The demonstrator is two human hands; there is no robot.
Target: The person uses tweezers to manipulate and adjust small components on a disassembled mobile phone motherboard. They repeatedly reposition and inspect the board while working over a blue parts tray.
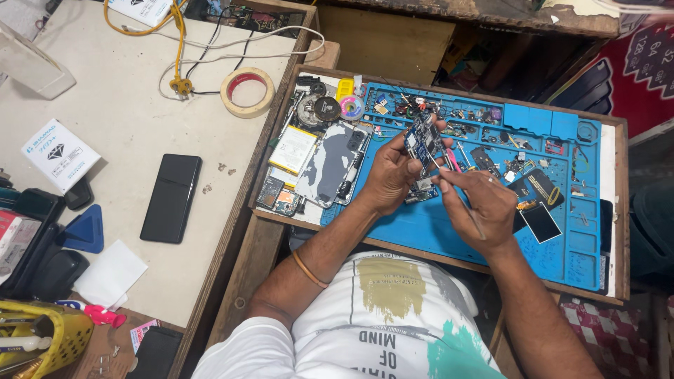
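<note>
My left hand (390, 175) holds a small phone circuit board (423, 142) upright above the blue work mat (435, 231). My right hand (479, 203) grips thin metal tweezers (472, 210), whose tip meets the lower edge of the board. Both hands hover over the middle of the mat. A phone back housing (327, 163) lies face up just left of my left hand, with a battery (292, 149) beside it.
Several small parts and screws fill the mat's upper trays (484, 119). A small dark screen piece (540, 222) lies at the right. On the white table at the left are a black phone (170, 198), a tape roll (247, 91), a blue triangular pick (86, 230) and cables (181, 49).
</note>
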